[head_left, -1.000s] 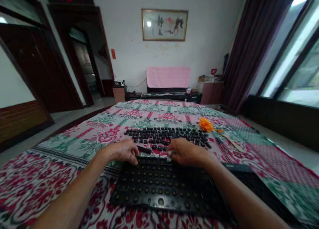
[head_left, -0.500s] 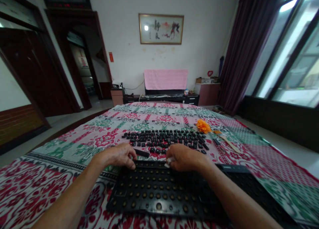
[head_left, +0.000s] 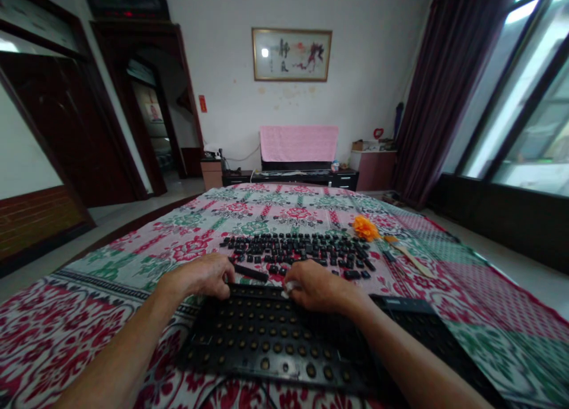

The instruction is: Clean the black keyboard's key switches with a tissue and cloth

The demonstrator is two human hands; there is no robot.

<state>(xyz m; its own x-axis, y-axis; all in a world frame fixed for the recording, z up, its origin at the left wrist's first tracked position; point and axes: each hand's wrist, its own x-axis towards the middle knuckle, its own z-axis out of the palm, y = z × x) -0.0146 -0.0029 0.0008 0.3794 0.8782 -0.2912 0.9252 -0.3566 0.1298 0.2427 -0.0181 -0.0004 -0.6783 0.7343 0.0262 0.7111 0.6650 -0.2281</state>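
A black keyboard [head_left: 267, 333] with its keycaps off lies in front of me, rows of round switch spots bare. My left hand [head_left: 208, 277] grips its far left corner, thumb and fingers closed around the edge. Against the far edge, right of that, my right hand [head_left: 316, 286] pinches a small white wad [head_left: 290, 287], perhaps tissue or cloth. My right forearm hides part of the keyboard's right half. Just beyond both hands, loose black keycaps [head_left: 297, 243] lie in rough rows, and a long bar-shaped keycap [head_left: 249, 272] sits between the hands.
An orange flower-like puff [head_left: 365, 227] and a brush with a pale wooden handle [head_left: 415, 261] lie at the right. A patterned cloth [head_left: 111, 284] covers the table. A cable [head_left: 222, 385] runs near the keyboard's front edge.
The keyboard has shifted slightly left and toward me, with my left hand on its corner. My right hand has moved a little left along the far edge with the white wad.
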